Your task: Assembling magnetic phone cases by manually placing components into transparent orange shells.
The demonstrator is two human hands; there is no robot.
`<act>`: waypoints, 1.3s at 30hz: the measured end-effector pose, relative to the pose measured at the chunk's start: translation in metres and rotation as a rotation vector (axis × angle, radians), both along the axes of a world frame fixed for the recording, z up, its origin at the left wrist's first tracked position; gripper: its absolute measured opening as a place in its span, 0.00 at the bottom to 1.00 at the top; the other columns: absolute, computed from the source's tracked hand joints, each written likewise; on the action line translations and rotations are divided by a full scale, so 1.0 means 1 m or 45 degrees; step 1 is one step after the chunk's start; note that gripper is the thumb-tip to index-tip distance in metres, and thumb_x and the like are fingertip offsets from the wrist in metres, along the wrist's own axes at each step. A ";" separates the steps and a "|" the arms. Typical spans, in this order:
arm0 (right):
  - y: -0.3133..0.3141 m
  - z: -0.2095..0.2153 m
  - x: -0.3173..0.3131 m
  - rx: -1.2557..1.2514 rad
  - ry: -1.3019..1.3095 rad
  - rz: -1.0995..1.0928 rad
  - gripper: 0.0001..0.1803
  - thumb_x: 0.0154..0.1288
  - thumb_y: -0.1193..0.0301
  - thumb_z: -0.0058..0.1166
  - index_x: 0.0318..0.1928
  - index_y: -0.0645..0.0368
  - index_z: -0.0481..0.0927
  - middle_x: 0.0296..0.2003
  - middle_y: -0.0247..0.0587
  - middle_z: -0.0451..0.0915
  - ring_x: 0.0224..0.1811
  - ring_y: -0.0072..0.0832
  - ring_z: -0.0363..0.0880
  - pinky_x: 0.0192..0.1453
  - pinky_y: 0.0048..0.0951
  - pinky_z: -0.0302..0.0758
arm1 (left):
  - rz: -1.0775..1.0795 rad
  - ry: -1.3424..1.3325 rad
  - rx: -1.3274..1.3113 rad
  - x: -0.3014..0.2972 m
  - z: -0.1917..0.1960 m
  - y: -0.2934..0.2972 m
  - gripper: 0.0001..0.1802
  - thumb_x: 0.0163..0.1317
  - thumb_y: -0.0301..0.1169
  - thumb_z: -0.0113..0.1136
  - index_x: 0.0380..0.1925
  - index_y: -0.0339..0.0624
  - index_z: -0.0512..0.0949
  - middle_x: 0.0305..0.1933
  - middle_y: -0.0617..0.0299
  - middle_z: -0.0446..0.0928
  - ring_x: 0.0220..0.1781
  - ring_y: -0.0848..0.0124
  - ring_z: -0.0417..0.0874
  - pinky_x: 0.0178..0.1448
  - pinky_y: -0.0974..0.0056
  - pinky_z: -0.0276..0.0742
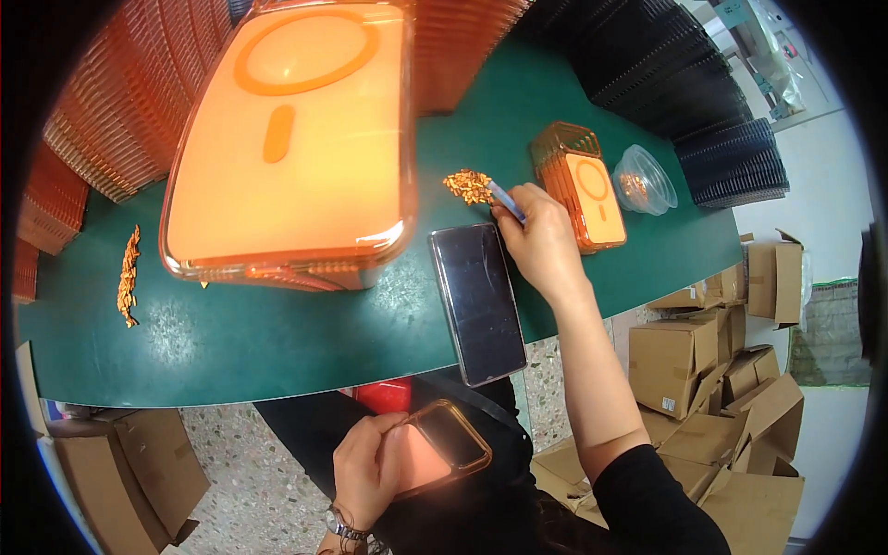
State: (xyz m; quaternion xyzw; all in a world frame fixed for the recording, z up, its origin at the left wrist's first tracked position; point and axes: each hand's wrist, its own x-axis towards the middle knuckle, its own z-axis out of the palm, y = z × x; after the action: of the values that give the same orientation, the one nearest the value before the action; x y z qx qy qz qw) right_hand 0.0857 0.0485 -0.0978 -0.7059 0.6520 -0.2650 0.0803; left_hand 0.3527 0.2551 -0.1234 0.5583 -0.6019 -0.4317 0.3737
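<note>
Over the green table (277,342), the right hand (541,242) is stretched forward on a nearly straight forearm, knuckles up and fingers curled. A thin blue tool (505,200) is pinched between its fingertips, and the tool's tip is set against a small heap of orange parts (467,185) just ahead of the hand; whether the tip actually touches a part cannot be made out. Just right of that hand a short stack of orange phone cases (583,185) is seen, with a clear plastic cup (645,178) beyond it. Under the wrist a dark phone (476,301) is laid flat, screen up.

Near the lap, well back from the table edge, the left hand (370,467) is closed around the side of an orange phone case (444,444), thumb on its rim, a watch at the wrist. Far to the left of the hands a second strip of orange parts (128,276) is laid on the table. Cardboard boxes (712,370) are piled on the floor to the right.
</note>
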 end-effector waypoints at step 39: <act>0.086 0.057 -0.021 0.637 -1.295 0.171 0.05 0.75 0.77 0.58 0.45 0.65 0.77 0.27 0.27 0.69 0.22 0.10 0.60 0.23 0.17 0.55 | -0.099 -0.208 0.141 0.010 0.019 0.009 0.07 0.70 0.24 0.64 0.46 0.40 0.81 0.39 0.49 0.85 0.40 0.48 0.88 0.44 0.53 0.83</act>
State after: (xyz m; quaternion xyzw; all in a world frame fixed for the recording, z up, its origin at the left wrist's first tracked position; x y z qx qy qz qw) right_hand 0.0649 0.1349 -0.0407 -0.4888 0.5280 -0.4033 0.5654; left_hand 0.3625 0.2644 -0.1041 0.5875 -0.6267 -0.4318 0.2750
